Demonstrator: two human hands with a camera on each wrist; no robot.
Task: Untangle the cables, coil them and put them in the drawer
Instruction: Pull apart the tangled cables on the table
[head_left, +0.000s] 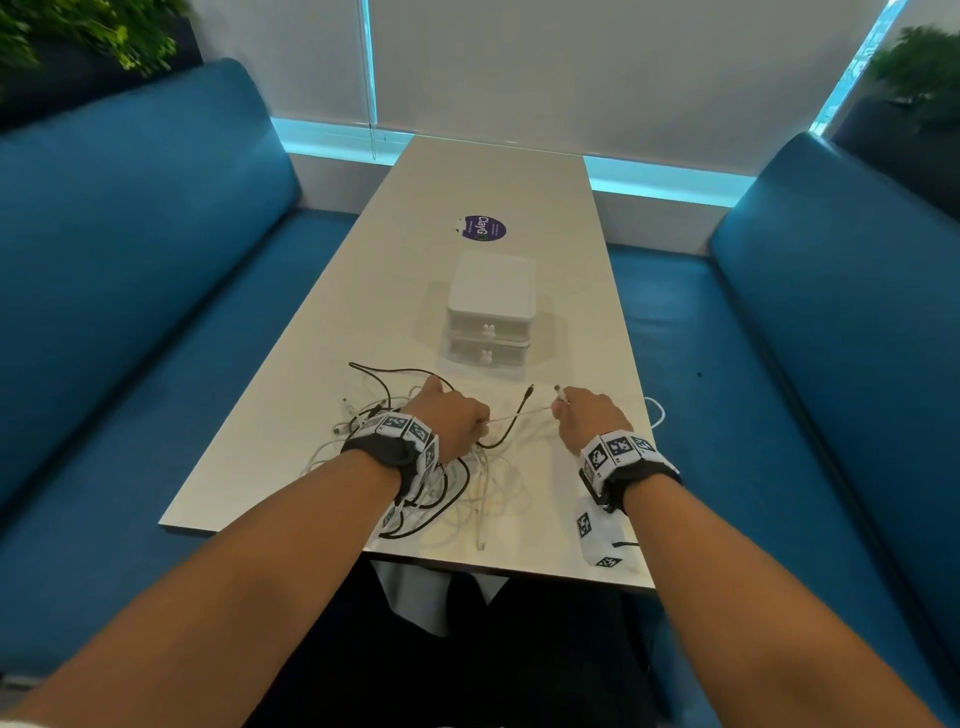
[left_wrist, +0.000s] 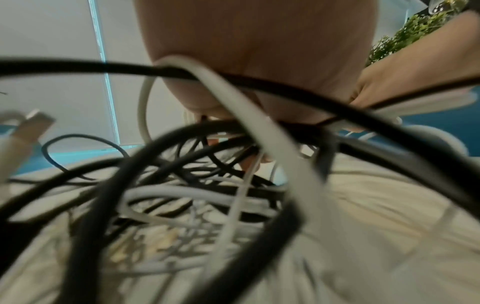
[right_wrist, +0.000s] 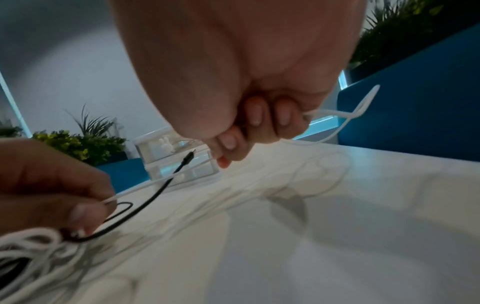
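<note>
Right hand (head_left: 589, 415): pinches white cable (head_left: 524, 413) near its plug, drawing it taut
Left hand (head_left: 451, 418): grips the same cable, anchoring the tangle (head_left: 441, 483) on the surface (head_left: 571, 322)
Drawer unit (head_left: 491, 312): closed, just beyond the tangle, awaiting coils

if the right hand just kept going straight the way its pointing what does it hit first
Probably the white drawer unit. The right hand, pinching the white cable, points forward and slightly left over bare table; the unit is the only thing ahead, though depth is unclear.
</note>
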